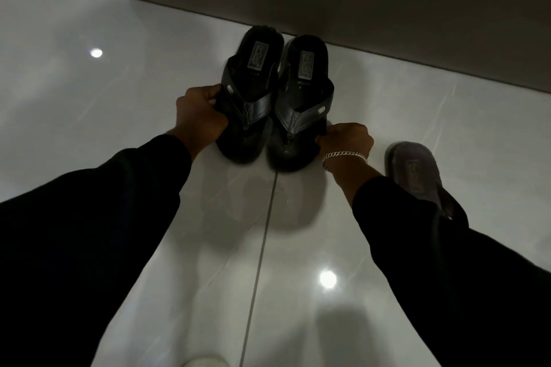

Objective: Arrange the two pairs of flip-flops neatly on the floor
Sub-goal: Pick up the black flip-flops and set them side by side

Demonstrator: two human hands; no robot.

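Observation:
Two black flip-flops stand side by side on the glossy white tile floor, heels toward the wall. My left hand (pixel 200 114) grips the outer edge of the left black flip-flop (pixel 250 92). My right hand (pixel 346 138), with a silver bracelet on the wrist, pinches the outer edge of the right black flip-flop (pixel 301 104) near its toe. A grey flip-flop (pixel 416 171) lies on the floor to the right, partly hidden behind my right sleeve. A second grey one is not visible.
A dark wall or cabinet base (pixel 357 9) runs along the back, just behind the black pair's heels. Ceiling lights reflect in the tiled floor (pixel 119 128). Something white (pixel 205 362) shows at the bottom edge.

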